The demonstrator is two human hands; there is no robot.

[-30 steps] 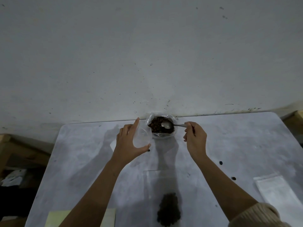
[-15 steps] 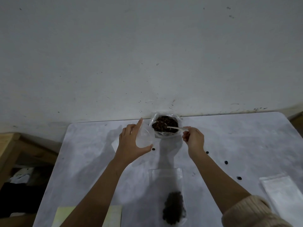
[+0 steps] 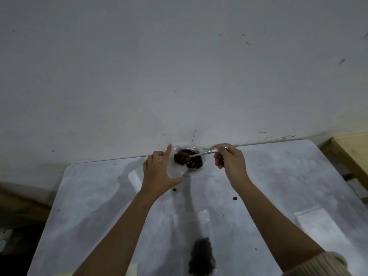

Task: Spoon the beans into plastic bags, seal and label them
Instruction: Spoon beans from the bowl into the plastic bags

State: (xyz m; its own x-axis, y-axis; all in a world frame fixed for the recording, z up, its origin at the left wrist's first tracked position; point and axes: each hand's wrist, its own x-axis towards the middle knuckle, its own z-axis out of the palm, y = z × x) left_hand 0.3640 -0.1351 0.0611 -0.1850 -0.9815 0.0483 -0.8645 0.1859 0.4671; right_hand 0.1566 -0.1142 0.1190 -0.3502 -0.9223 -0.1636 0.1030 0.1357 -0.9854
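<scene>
Grey table [image 3: 278, 176] against the wall: a flat clear packet [image 3: 135, 179] lay at far left, and beside it the left hand [image 3: 159, 173] cupped a faintly visible plastic bag [image 3: 177, 169] between raised forefinger and thumb. Just right of it stood the bean container [image 3: 194, 163], over which a spoon [image 3: 203, 153] carried a dark heap, its handle pinched by the right hand [image 3: 229, 164]. Near edge, centre, lay a part-filled bag [image 3: 201, 253]; far right, an empty bag [image 3: 318, 226] lay flat.
</scene>
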